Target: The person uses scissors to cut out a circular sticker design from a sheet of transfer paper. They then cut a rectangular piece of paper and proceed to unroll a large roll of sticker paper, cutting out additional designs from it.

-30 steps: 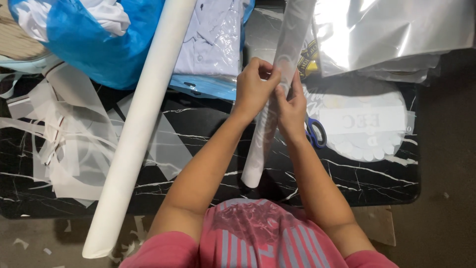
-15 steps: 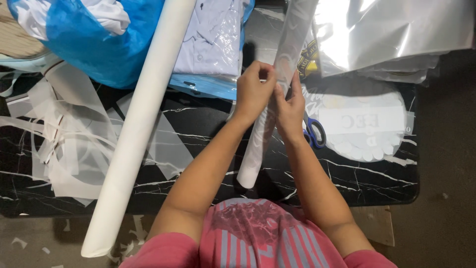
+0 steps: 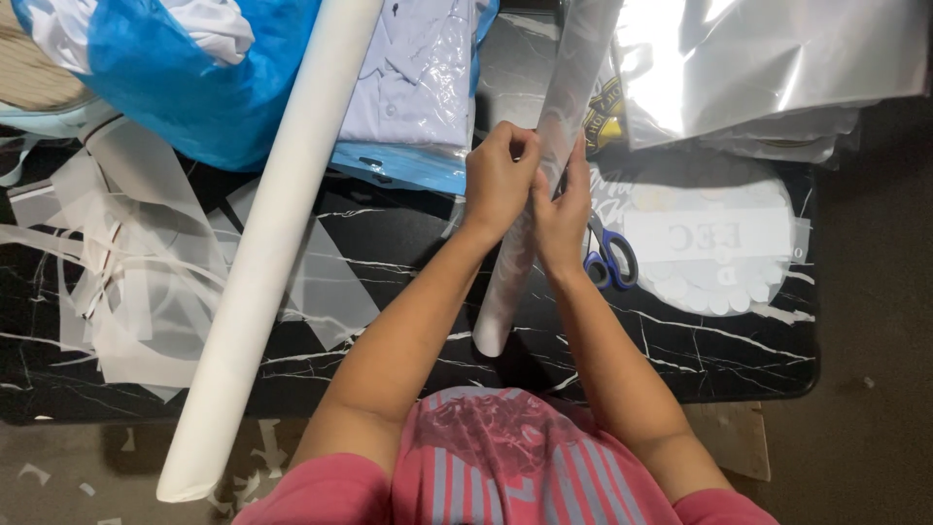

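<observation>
A narrow roll of clear film (image 3: 533, 224) slants over the black marble table (image 3: 408, 321), its lower end near my chest. My left hand (image 3: 498, 180) grips the roll from the left, fingers curled on it. My right hand (image 3: 564, 214) presses against its right side, fingers wrapped on the film. Blue-handled scissors (image 3: 610, 261) lie just right of my right wrist. Beside them sits a round white cut-out sheet (image 3: 714, 248).
A long thick white roll (image 3: 277, 228) lies diagonally on the left. Scraps of clear film (image 3: 107, 262) cover the table's left side. A blue plastic bag (image 3: 185, 73), a packed white shirt (image 3: 413, 83) and shiny silver sheets (image 3: 768, 63) lie at the back.
The narrow roll's lower end has shifted slightly; both hands stay closed on it at almost the same spot.
</observation>
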